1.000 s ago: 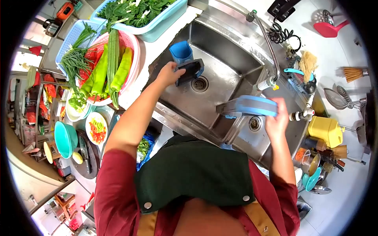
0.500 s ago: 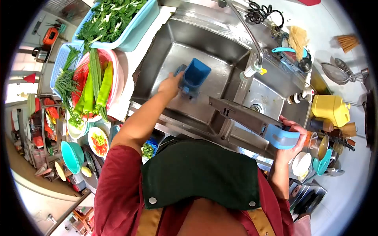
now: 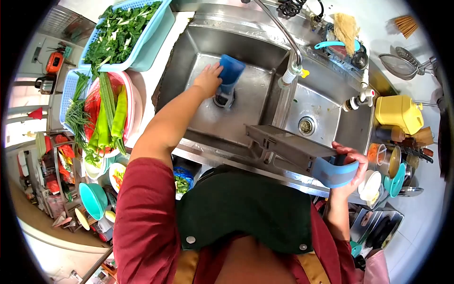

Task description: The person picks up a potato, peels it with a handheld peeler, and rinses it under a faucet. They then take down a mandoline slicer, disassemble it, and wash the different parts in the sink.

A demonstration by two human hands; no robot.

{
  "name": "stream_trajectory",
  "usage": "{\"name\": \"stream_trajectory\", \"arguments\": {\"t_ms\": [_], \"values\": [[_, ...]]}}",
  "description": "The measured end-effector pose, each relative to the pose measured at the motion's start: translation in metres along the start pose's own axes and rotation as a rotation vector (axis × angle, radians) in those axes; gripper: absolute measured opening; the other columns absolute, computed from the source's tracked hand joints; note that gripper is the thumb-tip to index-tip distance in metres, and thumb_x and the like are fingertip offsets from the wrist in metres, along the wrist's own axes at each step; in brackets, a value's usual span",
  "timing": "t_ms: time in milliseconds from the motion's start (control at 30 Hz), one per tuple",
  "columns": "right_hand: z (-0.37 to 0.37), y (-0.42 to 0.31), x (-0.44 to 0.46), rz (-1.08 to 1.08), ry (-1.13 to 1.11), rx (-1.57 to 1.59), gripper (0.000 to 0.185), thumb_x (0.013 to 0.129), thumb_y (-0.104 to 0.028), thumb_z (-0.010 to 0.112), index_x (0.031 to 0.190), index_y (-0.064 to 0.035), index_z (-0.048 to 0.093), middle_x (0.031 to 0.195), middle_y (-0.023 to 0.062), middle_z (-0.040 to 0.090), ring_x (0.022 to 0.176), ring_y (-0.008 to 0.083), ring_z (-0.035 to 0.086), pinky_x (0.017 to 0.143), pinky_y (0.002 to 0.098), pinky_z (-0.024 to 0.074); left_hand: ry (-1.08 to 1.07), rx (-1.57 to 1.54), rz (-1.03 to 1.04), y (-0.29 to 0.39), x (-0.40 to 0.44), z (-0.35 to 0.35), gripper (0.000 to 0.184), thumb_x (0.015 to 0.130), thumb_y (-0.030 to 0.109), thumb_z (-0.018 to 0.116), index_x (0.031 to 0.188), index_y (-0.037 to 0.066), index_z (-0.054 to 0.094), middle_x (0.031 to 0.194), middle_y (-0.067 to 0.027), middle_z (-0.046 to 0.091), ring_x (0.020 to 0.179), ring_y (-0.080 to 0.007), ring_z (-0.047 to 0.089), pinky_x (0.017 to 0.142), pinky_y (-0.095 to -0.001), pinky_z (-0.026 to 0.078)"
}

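A blue plastic holder, hollow and blurred by motion, is over the left sink basin, near its drain. My left hand is at the holder's left edge, fingers stretched and spread; whether the fingertips still touch it is hard to see. Over the divider and front rim of the sink, my right hand is wrapped round the blue handle of a grey mandoline slicer. The slicer's flat body slants up to the left, away from the hand.
A tap stands on the basin divider, beside the right basin. At left are a blue basket of chopped greens and a pink bowl with peppers. A yellow jug and bowls crowd the right side.
The blue holder has moved up and turned in the left basin, and my left fingers have spread from their grip on it. The slicer stays in my right hand, slightly shifted.
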State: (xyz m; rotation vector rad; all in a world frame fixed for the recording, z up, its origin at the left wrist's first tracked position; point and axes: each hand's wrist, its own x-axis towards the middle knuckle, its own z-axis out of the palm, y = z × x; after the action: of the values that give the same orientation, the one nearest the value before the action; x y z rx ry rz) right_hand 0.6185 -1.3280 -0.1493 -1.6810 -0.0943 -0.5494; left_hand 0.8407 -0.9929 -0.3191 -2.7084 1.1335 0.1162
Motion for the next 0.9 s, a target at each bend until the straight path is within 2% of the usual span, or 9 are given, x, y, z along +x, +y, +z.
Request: {"name": "stream_trajectory", "arguments": {"t_ms": [100,133,267,500,667,767,833,867,900], "values": [[-0.012,-0.004,-0.004,0.000,0.029,0.014,0.014,0.081,-0.010,0.051,0.088,-0.0040,0.040,0.084,0.0160,0.054,0.084,0.0288,0.056,0.080,0.0444,0.0440,-0.106,-0.450,-0.269,-0.015,0.003,-0.016,0.034,0.062,0.021,0.066,0.091,0.006,0.059,0.115,-0.0149,0.047,0.107,-0.0283,0.043,0.092,-0.0356,0.033],[-0.016,-0.005,-0.005,0.007,0.051,0.012,0.014,0.081,-0.008,0.051,0.088,-0.0042,0.040,0.085,0.0155,0.054,0.085,0.0286,0.055,0.081,0.0444,0.0435,-0.038,-0.447,-0.346,-0.010,-0.005,-0.039,0.034,0.063,0.023,0.065,0.089,0.003,0.059,0.093,-0.0159,0.057,0.093,-0.0274,0.051,0.084,-0.0337,0.038],[-0.027,-0.006,-0.007,-0.035,0.112,0.097,0.015,0.079,-0.006,0.052,0.088,-0.0044,0.040,0.084,0.0149,0.052,0.084,0.0267,0.054,0.082,0.0467,0.0422,-0.076,-0.977,-0.616,-0.039,-0.046,-0.073,0.033,0.067,0.024,0.064,0.090,0.002,0.058,0.074,-0.0082,0.059,0.071,-0.0169,0.053,0.069,-0.0274,0.041],[-0.035,-0.003,0.001,0.028,0.251,0.269,0.014,0.077,-0.004,0.053,0.087,-0.0049,0.043,0.083,0.0139,0.052,0.083,0.0258,0.054,0.082,0.0471,0.0427,0.500,-1.704,-0.732,-0.058,-0.134,-0.158,0.033,0.069,0.018,0.062,0.096,0.002,0.056,0.083,-0.0042,0.060,0.074,-0.0130,0.056,0.070,-0.0242,0.043],[-0.037,0.003,0.008,0.103,0.313,0.352,0.014,0.079,-0.009,0.053,0.090,-0.0068,0.044,0.083,0.0110,0.054,0.084,0.0299,0.056,0.084,0.0440,0.0420,0.981,-1.689,-0.644,-0.037,-0.180,-0.193,0.038,0.066,0.014,0.059,0.100,0.000,0.053,0.091,-0.0059,0.058,0.079,-0.0144,0.055,0.073,-0.0253,0.043],[-0.031,0.006,0.011,0.111,0.407,0.355,0.013,0.080,-0.007,0.050,0.091,-0.0069,0.044,0.079,0.0078,0.053,0.073,0.0220,0.056,0.072,0.0327,0.0468,1.249,-1.370,-0.599,-0.016,-0.196,-0.207,0.037,0.063,0.010,0.061,0.098,0.002,0.054,0.088,-0.0027,0.055,0.081,-0.0133,0.051,0.075,-0.0257,0.040],[-0.023,-0.002,0.017,0.161,0.411,0.334,0.014,0.079,-0.002,0.043,0.092,-0.0064,0.044,0.074,0.0042,0.050,0.058,0.0120,0.049,0.053,0.0211,0.0418,1.327,-1.121,-0.637,-0.008,-0.206,-0.212,0.030,0.060,0.005,0.062,0.089,0.002,0.053,0.083,-0.0014,0.054,0.080,-0.0127,0.050,0.075,-0.0260,0.040],[-0.008,-0.010,0.023,0.152,0.507,0.326,0.016,0.077,0.001,0.040,0.091,-0.0059,0.044,0.070,0.0018,0.047,0.050,0.0071,0.039,0.042,0.0174,0.0316,1.330,-1.004,-0.658,-0.005,-0.208,-0.213,0.027,0.058,0.000,0.063,0.083,0.003,0.051,0.082,-0.0013,0.053,0.079,-0.0123,0.049,0.075,-0.0264,0.040],[-0.004,-0.012,0.027,0.135,0.494,0.341,0.016,0.077,0.001,0.040,0.091,-0.0059,0.044,0.070,0.0018,0.047,0.050,0.0071,0.039,0.042,0.0174,0.0316,1.360,-0.930,-0.609,0.000,-0.208,-0.218,0.029,0.058,-0.001,0.064,0.083,0.003,0.051,0.085,-0.0033,0.052,0.080,-0.0133,0.049,0.077,-0.0270,0.039]]}}
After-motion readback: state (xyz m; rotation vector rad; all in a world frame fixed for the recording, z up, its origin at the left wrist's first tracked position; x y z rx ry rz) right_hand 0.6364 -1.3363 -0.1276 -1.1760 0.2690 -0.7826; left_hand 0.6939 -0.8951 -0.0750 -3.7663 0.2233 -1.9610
